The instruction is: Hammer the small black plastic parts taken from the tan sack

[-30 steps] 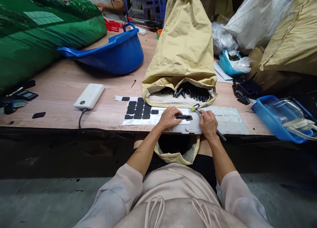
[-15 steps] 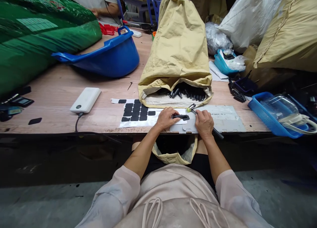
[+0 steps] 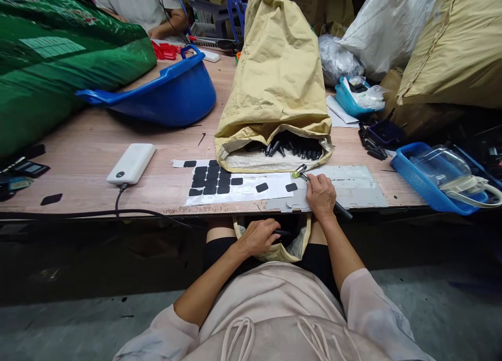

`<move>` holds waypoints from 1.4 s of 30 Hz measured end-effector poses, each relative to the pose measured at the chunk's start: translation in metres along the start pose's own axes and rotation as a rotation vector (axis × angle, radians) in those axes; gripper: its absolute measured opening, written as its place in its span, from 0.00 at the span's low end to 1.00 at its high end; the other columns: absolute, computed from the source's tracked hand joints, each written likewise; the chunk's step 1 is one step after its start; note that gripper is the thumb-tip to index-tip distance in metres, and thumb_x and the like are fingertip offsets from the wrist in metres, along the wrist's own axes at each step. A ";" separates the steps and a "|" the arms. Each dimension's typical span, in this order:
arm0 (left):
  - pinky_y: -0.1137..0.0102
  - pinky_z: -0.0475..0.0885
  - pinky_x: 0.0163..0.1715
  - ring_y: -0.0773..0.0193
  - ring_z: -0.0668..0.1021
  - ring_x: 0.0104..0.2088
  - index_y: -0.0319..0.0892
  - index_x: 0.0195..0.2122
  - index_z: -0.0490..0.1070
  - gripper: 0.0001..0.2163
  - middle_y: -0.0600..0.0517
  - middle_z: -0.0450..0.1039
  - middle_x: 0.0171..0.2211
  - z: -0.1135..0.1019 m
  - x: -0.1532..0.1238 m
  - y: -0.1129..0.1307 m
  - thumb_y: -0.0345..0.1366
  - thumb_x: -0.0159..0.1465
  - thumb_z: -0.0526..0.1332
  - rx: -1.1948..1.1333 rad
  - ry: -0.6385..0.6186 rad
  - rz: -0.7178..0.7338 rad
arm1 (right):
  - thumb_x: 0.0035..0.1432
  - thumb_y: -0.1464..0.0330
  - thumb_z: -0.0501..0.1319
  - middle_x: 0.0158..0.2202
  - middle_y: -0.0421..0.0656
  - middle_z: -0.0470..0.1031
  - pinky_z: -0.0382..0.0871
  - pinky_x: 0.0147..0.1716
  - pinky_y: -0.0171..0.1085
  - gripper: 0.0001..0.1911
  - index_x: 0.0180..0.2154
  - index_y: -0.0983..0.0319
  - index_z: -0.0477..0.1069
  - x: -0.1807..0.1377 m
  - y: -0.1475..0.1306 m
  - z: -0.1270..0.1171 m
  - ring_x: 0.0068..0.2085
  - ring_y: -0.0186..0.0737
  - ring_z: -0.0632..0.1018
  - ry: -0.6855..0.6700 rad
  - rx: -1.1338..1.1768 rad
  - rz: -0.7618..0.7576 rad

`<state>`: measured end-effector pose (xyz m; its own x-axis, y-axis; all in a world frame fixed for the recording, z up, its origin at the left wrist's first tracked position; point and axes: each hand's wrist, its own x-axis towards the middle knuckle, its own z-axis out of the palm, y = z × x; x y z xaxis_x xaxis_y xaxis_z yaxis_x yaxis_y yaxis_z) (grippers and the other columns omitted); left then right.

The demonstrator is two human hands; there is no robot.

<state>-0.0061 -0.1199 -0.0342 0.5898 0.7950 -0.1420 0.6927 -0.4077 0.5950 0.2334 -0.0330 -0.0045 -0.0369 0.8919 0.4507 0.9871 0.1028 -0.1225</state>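
Note:
My left hand is closed on a slim black rod-shaped part, over the mouth of an open sack between my thighs. On the table my right hand grips a small hammer with a shiny, yellow-tipped head. Its black handle sticks out past the palm toward the table edge. Beneath that hand lies a grey board. To its left a white sheet bears several black rounded-square pads, with two loose ones nearer the hammer.
A big tan sack lies open toward me, several black pointed parts inside its mouth. Left are a blue basin, a white power bank and a green sack. A blue basket stands right. Another person sits across the table.
My left hand has left the board with the black part and come down toward me over the lap sack. My right hand with the hammer has stayed nearly in place.

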 end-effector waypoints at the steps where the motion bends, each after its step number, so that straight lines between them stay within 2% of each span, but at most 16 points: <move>1: 0.63 0.75 0.41 0.51 0.83 0.41 0.47 0.47 0.78 0.09 0.45 0.81 0.42 0.004 0.000 -0.004 0.35 0.67 0.62 0.042 -0.028 -0.089 | 0.68 0.70 0.56 0.42 0.48 0.73 0.60 0.39 0.41 0.16 0.54 0.59 0.76 0.000 0.000 0.000 0.43 0.47 0.69 -0.007 0.000 0.001; 3: 0.62 0.75 0.40 0.49 0.84 0.41 0.46 0.46 0.79 0.09 0.44 0.82 0.41 0.004 0.001 -0.006 0.34 0.65 0.64 0.072 -0.081 -0.160 | 0.68 0.70 0.56 0.42 0.48 0.73 0.59 0.39 0.41 0.16 0.54 0.59 0.76 0.000 0.000 0.000 0.43 0.47 0.69 -0.025 -0.002 0.011; 6: 0.66 0.74 0.38 0.53 0.83 0.41 0.47 0.45 0.80 0.09 0.47 0.83 0.43 -0.015 0.004 0.006 0.36 0.64 0.67 -0.058 -0.120 0.028 | 0.69 0.70 0.57 0.42 0.48 0.73 0.59 0.40 0.41 0.16 0.54 0.59 0.76 0.000 -0.001 -0.002 0.43 0.47 0.69 -0.037 -0.012 0.022; 8: 0.69 0.72 0.36 0.58 0.82 0.37 0.48 0.44 0.81 0.08 0.50 0.83 0.39 -0.037 0.014 0.018 0.39 0.65 0.67 -0.197 -0.135 0.172 | 0.69 0.70 0.57 0.42 0.48 0.74 0.60 0.40 0.41 0.16 0.54 0.59 0.77 0.000 -0.002 -0.003 0.43 0.47 0.69 -0.033 -0.019 0.019; 10: 0.70 0.72 0.34 0.62 0.81 0.32 0.47 0.43 0.81 0.08 0.53 0.82 0.33 -0.062 0.034 0.026 0.41 0.66 0.66 -0.289 -0.059 0.194 | 0.69 0.70 0.57 0.42 0.48 0.74 0.60 0.40 0.41 0.16 0.54 0.59 0.77 0.000 -0.003 -0.004 0.43 0.48 0.69 -0.028 -0.024 0.017; 12: 0.69 0.72 0.36 0.62 0.80 0.32 0.46 0.44 0.81 0.09 0.53 0.81 0.32 -0.086 0.063 0.025 0.41 0.67 0.65 -0.290 0.186 0.075 | 0.69 0.69 0.57 0.42 0.48 0.75 0.60 0.40 0.42 0.15 0.53 0.59 0.77 0.000 -0.003 -0.004 0.43 0.48 0.70 -0.025 -0.027 0.016; 15: 0.65 0.73 0.40 0.57 0.80 0.36 0.43 0.48 0.79 0.11 0.50 0.81 0.35 -0.116 0.114 0.011 0.39 0.67 0.64 -0.192 0.558 -0.208 | 0.69 0.70 0.57 0.42 0.47 0.75 0.59 0.40 0.41 0.15 0.53 0.59 0.78 0.000 -0.004 -0.004 0.43 0.47 0.70 -0.022 -0.028 0.017; 17: 0.63 0.74 0.43 0.53 0.81 0.42 0.42 0.50 0.78 0.12 0.47 0.81 0.38 -0.129 0.144 0.000 0.39 0.68 0.63 -0.126 0.651 -0.356 | 0.69 0.70 0.57 0.42 0.47 0.75 0.60 0.40 0.42 0.15 0.53 0.59 0.77 0.000 -0.003 -0.004 0.43 0.47 0.69 -0.021 -0.023 0.015; 19: 0.61 0.74 0.45 0.49 0.81 0.48 0.42 0.51 0.78 0.13 0.44 0.81 0.43 -0.137 0.165 -0.007 0.39 0.68 0.63 -0.061 0.664 -0.461 | 0.69 0.70 0.57 0.42 0.47 0.74 0.60 0.40 0.42 0.16 0.54 0.59 0.77 -0.001 -0.003 -0.004 0.43 0.47 0.69 -0.023 -0.012 0.009; 22: 0.60 0.73 0.48 0.47 0.80 0.52 0.44 0.49 0.78 0.11 0.43 0.79 0.50 -0.139 0.181 -0.010 0.39 0.67 0.65 0.027 0.605 -0.554 | 0.69 0.70 0.57 0.42 0.47 0.73 0.60 0.40 0.41 0.16 0.54 0.59 0.76 -0.001 -0.003 -0.004 0.43 0.47 0.68 -0.032 0.004 0.002; 25: 0.62 0.73 0.46 0.48 0.80 0.51 0.45 0.46 0.79 0.09 0.44 0.77 0.53 -0.138 0.176 -0.006 0.38 0.66 0.65 0.059 0.588 -0.553 | 0.69 0.70 0.56 0.42 0.47 0.73 0.59 0.40 0.41 0.15 0.53 0.59 0.76 -0.001 -0.003 -0.004 0.43 0.47 0.68 -0.031 0.007 0.012; 29: 0.65 0.72 0.42 0.55 0.80 0.43 0.44 0.43 0.78 0.07 0.47 0.78 0.47 -0.128 0.140 -0.003 0.37 0.65 0.66 0.024 0.623 -0.346 | 0.69 0.69 0.57 0.42 0.47 0.73 0.59 0.41 0.41 0.14 0.52 0.59 0.76 -0.002 -0.004 -0.004 0.43 0.47 0.68 -0.025 0.003 0.020; 32: 0.66 0.72 0.41 0.59 0.79 0.38 0.44 0.41 0.78 0.06 0.51 0.79 0.39 -0.113 0.105 -0.007 0.36 0.63 0.67 -0.041 0.513 -0.154 | 0.68 0.70 0.57 0.42 0.48 0.73 0.60 0.40 0.41 0.15 0.53 0.59 0.76 -0.002 -0.004 -0.004 0.43 0.48 0.68 -0.026 0.000 0.023; 34: 0.66 0.72 0.43 0.58 0.79 0.40 0.45 0.41 0.79 0.06 0.52 0.80 0.38 -0.100 0.089 -0.011 0.36 0.63 0.68 -0.059 0.452 -0.054 | 0.68 0.70 0.57 0.42 0.48 0.73 0.60 0.40 0.41 0.15 0.53 0.59 0.76 -0.002 -0.004 -0.004 0.44 0.48 0.68 -0.031 -0.002 0.029; 38: 0.64 0.73 0.46 0.56 0.78 0.44 0.45 0.43 0.80 0.07 0.50 0.77 0.38 -0.079 0.082 -0.019 0.37 0.64 0.67 -0.064 0.469 0.009 | 0.68 0.69 0.58 0.42 0.48 0.74 0.61 0.40 0.41 0.15 0.53 0.59 0.77 0.000 -0.002 -0.003 0.43 0.48 0.69 -0.027 0.005 0.043; 42: 0.64 0.73 0.45 0.56 0.78 0.43 0.44 0.43 0.81 0.07 0.50 0.75 0.37 -0.073 0.089 -0.022 0.37 0.64 0.68 -0.064 0.494 -0.004 | 0.68 0.70 0.57 0.40 0.48 0.76 0.64 0.42 0.41 0.15 0.51 0.59 0.79 0.002 0.002 -0.003 0.42 0.47 0.71 0.017 0.105 0.035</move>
<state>0.0006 -0.0078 -0.0023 0.3094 0.9205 0.2386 0.6586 -0.3884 0.6445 0.2359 -0.0325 -0.0015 0.0007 0.8880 0.4598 0.9661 0.1182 -0.2297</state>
